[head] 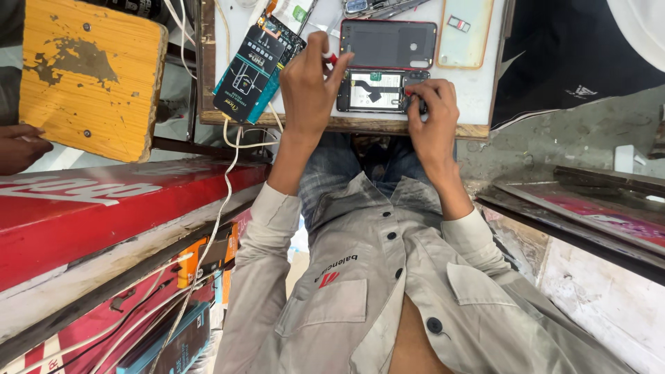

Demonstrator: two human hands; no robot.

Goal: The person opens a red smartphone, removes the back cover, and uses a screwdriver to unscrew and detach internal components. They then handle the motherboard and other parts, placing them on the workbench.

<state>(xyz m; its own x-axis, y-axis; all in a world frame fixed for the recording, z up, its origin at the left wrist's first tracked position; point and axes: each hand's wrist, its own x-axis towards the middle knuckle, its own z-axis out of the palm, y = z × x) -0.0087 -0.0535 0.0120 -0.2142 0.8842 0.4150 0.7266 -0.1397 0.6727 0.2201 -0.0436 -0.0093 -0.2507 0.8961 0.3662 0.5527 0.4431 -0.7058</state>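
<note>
Opened, the backless phone (382, 91) shows grey innards; right hand (431, 114) pinches its corner, left hand (308, 83) grips a red-tipped tool (332, 58); teal-black battery package (253, 66) left of it

The opened phone (379, 91) lies on the table (478, 90), back cover (388, 43) behind it.

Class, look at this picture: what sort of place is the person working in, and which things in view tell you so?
Probably a small phone repair stall. An opened phone lies on the worktable, with its removed back cover beside it and a phone battery pack nearby.
</note>
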